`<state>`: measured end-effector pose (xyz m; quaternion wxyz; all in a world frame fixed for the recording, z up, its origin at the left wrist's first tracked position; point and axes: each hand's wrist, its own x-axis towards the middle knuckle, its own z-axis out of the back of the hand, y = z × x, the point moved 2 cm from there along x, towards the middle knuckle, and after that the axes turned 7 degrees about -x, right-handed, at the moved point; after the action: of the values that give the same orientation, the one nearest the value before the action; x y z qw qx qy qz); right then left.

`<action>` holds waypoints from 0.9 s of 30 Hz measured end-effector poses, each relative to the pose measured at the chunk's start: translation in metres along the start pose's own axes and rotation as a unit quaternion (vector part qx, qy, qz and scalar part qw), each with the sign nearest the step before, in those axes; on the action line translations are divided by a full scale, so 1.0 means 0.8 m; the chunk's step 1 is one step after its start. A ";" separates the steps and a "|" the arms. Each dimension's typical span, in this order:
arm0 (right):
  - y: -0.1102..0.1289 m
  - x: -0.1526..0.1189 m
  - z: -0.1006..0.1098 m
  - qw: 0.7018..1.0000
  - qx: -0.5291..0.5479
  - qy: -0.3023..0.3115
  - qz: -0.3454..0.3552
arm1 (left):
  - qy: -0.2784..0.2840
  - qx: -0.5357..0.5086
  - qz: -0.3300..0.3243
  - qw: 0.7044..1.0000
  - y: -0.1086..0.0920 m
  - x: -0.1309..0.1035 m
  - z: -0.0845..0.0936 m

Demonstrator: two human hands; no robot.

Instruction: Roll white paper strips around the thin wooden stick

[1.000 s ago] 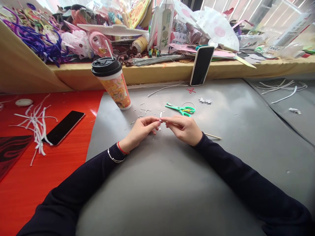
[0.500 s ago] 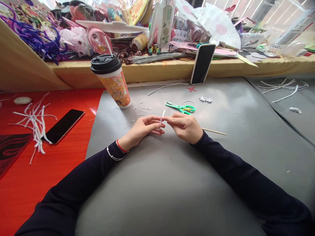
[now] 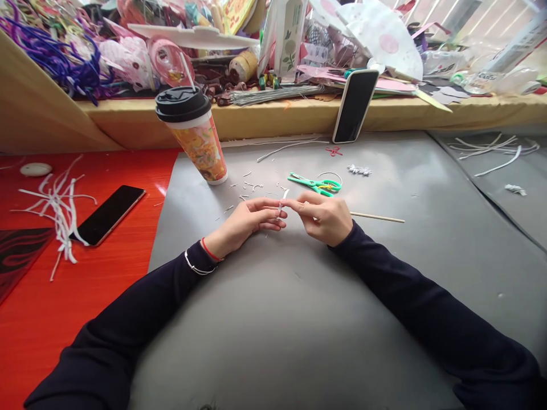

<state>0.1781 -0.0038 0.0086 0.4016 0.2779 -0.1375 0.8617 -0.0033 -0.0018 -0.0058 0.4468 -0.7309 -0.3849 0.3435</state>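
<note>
The grey mat [image 3: 239, 319] covers most of the work surface; the red tabletop [image 3: 47, 330] adjoins it at left. A cloth-covered ledge [image 3: 265, 122] runs along the back, loaded with craft supplies, including a purple cord bundle [image 3: 64, 62] and a twine spool [image 3: 243, 67]. Clear plastic packs at the ledge's right end [image 3: 482, 80] are cut off or overlapped; their contents cannot be made out.

The paper cup [image 3: 199, 151] stands on the mat with its black lid on and a straw inserted. The lid conceals the contents.

The left hand [image 3: 252, 223] pinches a white strip [image 3: 286, 194] between thumb and fingers, above the mat's centre. The right hand [image 3: 327, 216] is narrowed, its fingertips meeting the strip; whether they grip it cannot be told. The fingers hide part of the strip.

One smartphone [image 3: 356, 108] leans against the ledge; another [image 3: 111, 215] lies at left, partly under white cord strips [image 3: 62, 210].

Green-handled scissors [image 3: 314, 183] lie just beyond the hands. A thin stick [image 3: 378, 217] emerges from behind the right hand. Cord offcuts [image 3: 256, 187] lie nearby.
</note>
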 end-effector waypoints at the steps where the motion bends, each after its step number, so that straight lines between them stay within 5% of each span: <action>1: 0.000 0.000 0.000 1.000 -0.021 -0.002 0.011 | 0.000 0.001 0.000 1.000 0.000 0.000 0.000; 22: 0.005 0.002 -0.008 0.967 -0.212 -0.007 0.140 | -0.006 -0.004 0.025 1.000 0.001 0.004 0.007; 27: 0.003 0.001 -0.010 0.982 -0.158 -0.014 0.102 | -0.018 -0.004 0.017 1.000 0.000 0.004 0.007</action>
<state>0.1728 -0.0006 0.0025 0.3489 0.2073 -0.3053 0.8615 -0.0061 0.0030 -0.0086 0.4306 -0.7331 -0.3817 0.3624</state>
